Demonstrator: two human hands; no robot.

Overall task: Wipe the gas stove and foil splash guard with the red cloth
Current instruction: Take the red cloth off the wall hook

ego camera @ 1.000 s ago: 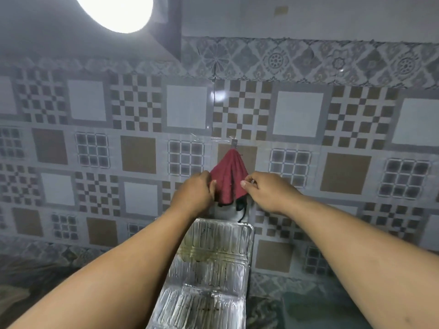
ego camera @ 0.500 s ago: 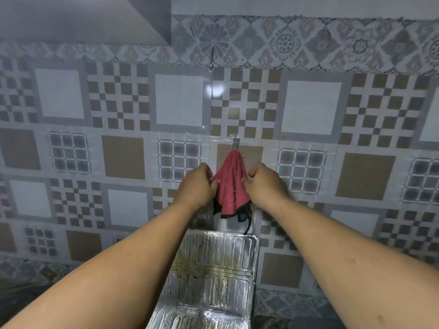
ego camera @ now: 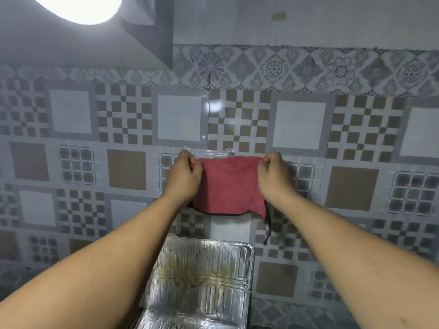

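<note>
Both hands hold the red cloth (ego camera: 229, 186) up in front of the tiled wall (ego camera: 299, 122), stretched flat between them. The left hand (ego camera: 184, 176) pinches the cloth's upper left corner and the right hand (ego camera: 273, 175) pinches the upper right, each grip closed tight on the fabric. A dark hem runs along the bottom edge, and a thin dark loop (ego camera: 268, 230) dangles from the lower right corner.

Below, nearer the person, the foil splash guard (ego camera: 206, 279) stands against the wall, its ribbed panel marked with a yellowish grease stain (the stove itself is out of view). This looks like the fetching step: the cloth is in hand and spread, but no wiping has started. The next move likely calls for gathering the cloth into one hand and bringing it down onto the stained foil, pressing gently, since thin foil dents easily.
</note>
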